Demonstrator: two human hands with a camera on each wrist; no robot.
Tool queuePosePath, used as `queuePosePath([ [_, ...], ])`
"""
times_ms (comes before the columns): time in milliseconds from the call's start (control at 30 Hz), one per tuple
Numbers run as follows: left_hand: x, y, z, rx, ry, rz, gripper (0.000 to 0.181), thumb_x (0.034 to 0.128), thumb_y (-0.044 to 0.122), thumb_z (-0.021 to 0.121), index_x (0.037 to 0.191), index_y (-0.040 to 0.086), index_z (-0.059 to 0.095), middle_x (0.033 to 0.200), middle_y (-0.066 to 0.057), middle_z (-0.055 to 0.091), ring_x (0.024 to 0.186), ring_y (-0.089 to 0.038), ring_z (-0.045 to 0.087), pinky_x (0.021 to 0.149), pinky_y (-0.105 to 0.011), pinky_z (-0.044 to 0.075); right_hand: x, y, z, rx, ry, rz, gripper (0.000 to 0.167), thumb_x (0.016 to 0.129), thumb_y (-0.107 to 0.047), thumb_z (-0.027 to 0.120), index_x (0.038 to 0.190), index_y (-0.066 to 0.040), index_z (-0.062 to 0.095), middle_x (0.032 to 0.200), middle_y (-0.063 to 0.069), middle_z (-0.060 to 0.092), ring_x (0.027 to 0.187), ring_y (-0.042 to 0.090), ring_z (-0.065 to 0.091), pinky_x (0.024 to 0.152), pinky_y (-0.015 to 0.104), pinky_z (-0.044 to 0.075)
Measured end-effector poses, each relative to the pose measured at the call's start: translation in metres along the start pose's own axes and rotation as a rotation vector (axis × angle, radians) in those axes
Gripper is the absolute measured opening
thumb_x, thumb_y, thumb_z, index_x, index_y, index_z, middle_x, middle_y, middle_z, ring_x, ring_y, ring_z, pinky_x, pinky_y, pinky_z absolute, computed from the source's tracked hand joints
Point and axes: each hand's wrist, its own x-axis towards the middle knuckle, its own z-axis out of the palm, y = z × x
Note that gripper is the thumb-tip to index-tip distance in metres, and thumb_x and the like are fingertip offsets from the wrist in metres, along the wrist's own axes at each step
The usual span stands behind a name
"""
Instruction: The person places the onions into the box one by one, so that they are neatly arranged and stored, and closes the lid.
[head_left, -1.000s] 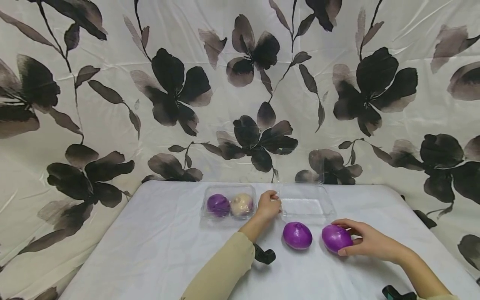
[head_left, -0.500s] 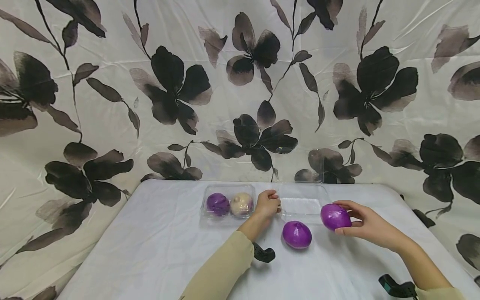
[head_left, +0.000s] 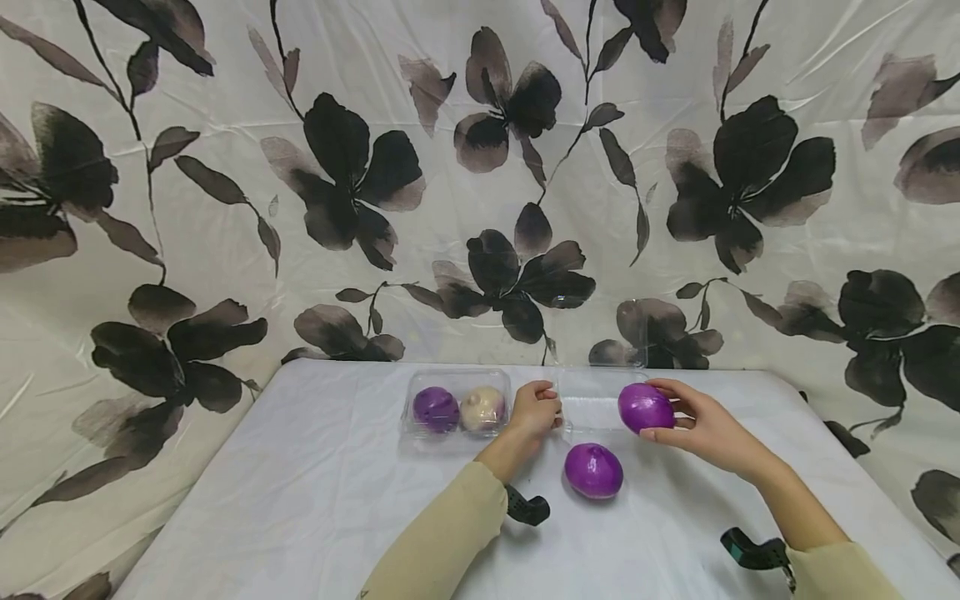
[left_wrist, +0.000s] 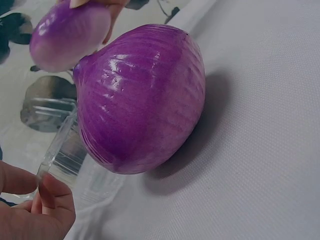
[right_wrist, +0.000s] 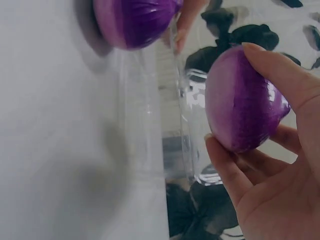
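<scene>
Filled box (head_left: 459, 377): held one purple bulb (head_left: 435, 409), one pale bulb (head_left: 482, 409). Open box (head_left: 588, 408): stood beside it, lid raised. Loose onion (head_left: 594, 471): sat on the surface (head_left: 322, 492) before the open box. Held onion (head_left: 645, 407): hung at the open box's right part. Progress, I judged: half done, two onions left. My left hand (head_left: 536, 408): outstretched, fingers pinching the open box's edge. My right hand (head_left: 701, 421): angled inward, fingers gripping the held onion.
</scene>
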Motion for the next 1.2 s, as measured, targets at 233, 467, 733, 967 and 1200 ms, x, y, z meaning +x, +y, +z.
queuePosePath([
  [233, -0.001, -0.002, 0.000, 0.009, 0.001, -0.002, 0.049, 0.0870, -0.017, 0.052, 0.136, -0.014, 0.050, 0.098, -0.007, 0.052, 0.076, -0.013, 0.050, 0.056, -0.018, 0.050, 0.017, 0.000, 0.012, -0.003, 0.024, 0.037, 0.078, 0.088, -0.034, 0.083, 0.150, -0.007, 0.044, 0.142, 0.020, 0.053, 0.123, 0.039, 0.058, 0.096, 0.045, 0.058],
  [467, -0.003, -0.004, 0.000, -0.008, -0.013, -0.009, 0.048, 0.0897, -0.017, 0.051, 0.137, -0.015, 0.047, 0.098, -0.007, 0.051, 0.077, -0.013, 0.049, 0.056, -0.018, 0.049, 0.030, 0.006, 0.024, 0.014, 0.039, 0.072, 0.078, 0.090, -0.035, 0.080, 0.150, -0.004, 0.043, 0.141, 0.023, 0.054, 0.125, 0.042, 0.057, 0.096, 0.051, 0.056],
  [733, -0.002, -0.004, 0.000, -0.018, -0.020, -0.004, 0.050, 0.0873, -0.018, 0.050, 0.137, -0.016, 0.047, 0.098, -0.007, 0.050, 0.077, -0.013, 0.050, 0.056, -0.018, 0.050, 0.044, 0.011, 0.039, 0.025, 0.025, 0.135, 0.082, 0.089, -0.041, 0.080, 0.152, -0.005, 0.042, 0.142, 0.023, 0.054, 0.126, 0.042, 0.056, 0.100, 0.053, 0.054],
  [967, -0.001, -0.003, 0.000, -0.032, -0.011, 0.010, 0.052, 0.0842, -0.019, 0.051, 0.136, -0.015, 0.047, 0.096, -0.007, 0.048, 0.074, -0.013, 0.048, 0.053, -0.017, 0.048, 0.056, 0.009, 0.045, -0.049, 0.021, 0.130, 0.084, 0.087, -0.045, 0.080, 0.150, -0.005, 0.043, 0.140, 0.023, 0.055, 0.125, 0.041, 0.057, 0.100, 0.054, 0.053],
  [1200, 0.001, 0.000, 0.000, -0.017, -0.027, 0.009, 0.052, 0.0859, -0.017, 0.051, 0.137, -0.015, 0.047, 0.097, -0.007, 0.049, 0.076, -0.013, 0.049, 0.054, -0.018, 0.049, 0.069, 0.011, 0.051, -0.088, 0.017, 0.092, 0.079, 0.086, -0.039, 0.082, 0.145, 0.000, 0.047, 0.136, 0.026, 0.057, 0.122, 0.044, 0.059, 0.096, 0.053, 0.056],
])
